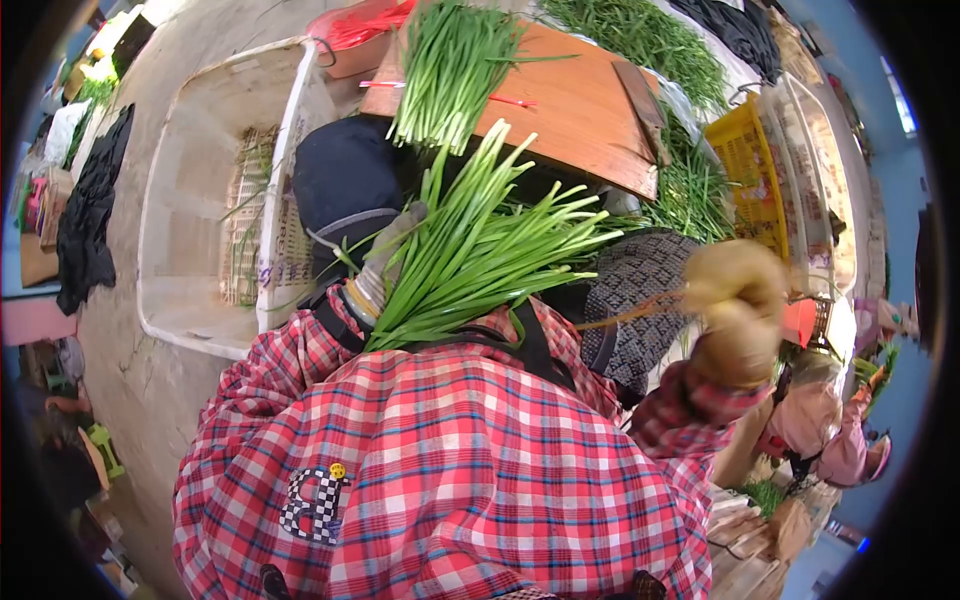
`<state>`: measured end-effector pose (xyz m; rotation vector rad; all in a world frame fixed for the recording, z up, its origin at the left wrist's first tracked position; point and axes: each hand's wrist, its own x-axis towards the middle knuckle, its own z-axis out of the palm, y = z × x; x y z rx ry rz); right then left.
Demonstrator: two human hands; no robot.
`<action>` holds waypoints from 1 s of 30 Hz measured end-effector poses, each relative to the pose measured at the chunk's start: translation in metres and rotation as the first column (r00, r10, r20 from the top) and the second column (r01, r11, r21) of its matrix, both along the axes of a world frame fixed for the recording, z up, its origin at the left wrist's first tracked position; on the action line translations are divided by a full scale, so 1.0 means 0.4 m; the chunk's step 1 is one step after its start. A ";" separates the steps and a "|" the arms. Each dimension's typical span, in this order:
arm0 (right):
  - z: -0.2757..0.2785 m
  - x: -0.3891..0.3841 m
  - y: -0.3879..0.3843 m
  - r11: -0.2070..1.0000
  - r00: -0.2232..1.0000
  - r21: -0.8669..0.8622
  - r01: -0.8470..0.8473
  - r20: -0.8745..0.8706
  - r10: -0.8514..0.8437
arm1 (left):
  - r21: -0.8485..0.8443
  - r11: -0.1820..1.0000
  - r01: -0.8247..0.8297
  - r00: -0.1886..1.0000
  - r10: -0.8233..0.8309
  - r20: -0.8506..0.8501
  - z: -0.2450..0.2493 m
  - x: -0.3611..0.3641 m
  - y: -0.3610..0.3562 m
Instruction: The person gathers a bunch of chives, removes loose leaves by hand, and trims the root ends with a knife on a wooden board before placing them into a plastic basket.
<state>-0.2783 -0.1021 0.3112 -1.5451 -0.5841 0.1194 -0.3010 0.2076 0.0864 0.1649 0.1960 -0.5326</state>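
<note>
My left hand (385, 265), in a pale glove, is closed around a bunch of garlic chives (480, 235) lying across my lap. Their pale stem ends fan out up and to the right, while the green leaf ends point toward my chest. My right hand (738, 300), in a yellowish glove, is raised off to the right and smeared by motion. From its closed fingers a thin brown tie strand (640, 308) stretches back toward the bunch; where it ends is hidden. Another chive bunch (455, 75) lies on the wooden board (585, 105) ahead, over a red-and-white strip (512, 101).
A white plastic crate (205, 330) stands on the left, with a red basin (350, 55) behind it. Loose greens (640, 40) are heaped beyond the board. A yellow crate (745, 180) is at the right. Another person (840, 450) sits at the far right.
</note>
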 end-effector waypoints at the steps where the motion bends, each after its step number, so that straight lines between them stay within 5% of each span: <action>1: 0.007 0.019 -0.063 0.992 0.984 0.064 0.110 0.137 -0.118 | -0.104 0.992 0.070 0.997 -0.073 -0.025 0.033 -0.001 -0.005; 3: 0.033 0.047 -0.181 0.957 0.952 0.159 0.241 0.150 -0.265 | -0.130 0.988 0.079 0.997 -0.078 0.018 0.016 -0.002 -0.004; 4: 0.022 0.061 -0.259 0.879 0.881 0.109 0.465 0.048 -0.471 | -0.148 0.987 0.067 0.997 -0.061 0.044 0.011 -0.003 -0.004; 6: -0.024 0.112 -0.302 0.552 0.687 -0.435 0.712 0.269 -0.675 | -0.260 0.961 0.088 0.995 -0.071 0.073 0.023 -0.001 -0.010; 8: -0.125 0.086 -0.380 0.486 0.697 -0.530 0.695 0.330 -0.637 | -0.053 0.998 0.023 0.997 -0.026 -0.071 0.035 -0.005 -0.006; 10: -0.200 0.052 -0.414 0.358 0.761 -0.711 0.604 0.384 -0.523 | -0.096 0.993 0.067 0.996 -0.072 -0.052 0.043 -0.004 -0.008; 12: -0.255 0.002 -0.329 0.847 0.895 -0.520 0.114 -0.317 -0.315 | 0.036 0.999 -0.001 0.999 0.002 -0.035 0.085 -0.009 -0.019; 14: -0.291 -0.042 -0.196 0.876 0.848 -0.438 -0.201 -0.525 -0.068 | 0.037 0.999 0.014 1.000 -0.014 0.009 0.067 -0.004 -0.019; 17: -0.441 -0.055 -0.092 0.756 0.943 -0.584 -0.295 -0.307 0.131 | 0.055 0.998 0.014 0.999 -0.016 0.044 0.064 -0.005 -0.020; 20: -0.543 -0.032 -0.054 0.836 0.941 -0.523 -0.165 -0.337 -0.025 | 0.096 0.995 -0.007 0.996 -0.002 0.089 0.052 -0.005 -0.024; 23: -0.553 0.015 -0.061 0.809 0.977 -0.584 0.068 -0.126 -0.173 | 0.126 0.992 -0.005 0.996 -0.006 0.084 0.032 -0.009 -0.009; 24: -0.559 0.027 -0.058 0.771 0.967 -0.590 0.239 0.212 -0.138 | 0.126 0.992 0.007 0.997 -0.017 0.078 0.031 -0.009 -0.011; 26: -0.604 0.067 -0.044 0.715 0.920 -0.671 0.195 0.377 0.103 | 0.088 0.994 0.065 0.992 -0.073 0.098 0.039 -0.012 -0.017; 30: -0.610 0.083 0.003 0.710 0.890 -0.697 0.103 0.383 0.246 | 0.111 0.994 0.023 0.997 -0.032 0.075 0.034 -0.005 -0.013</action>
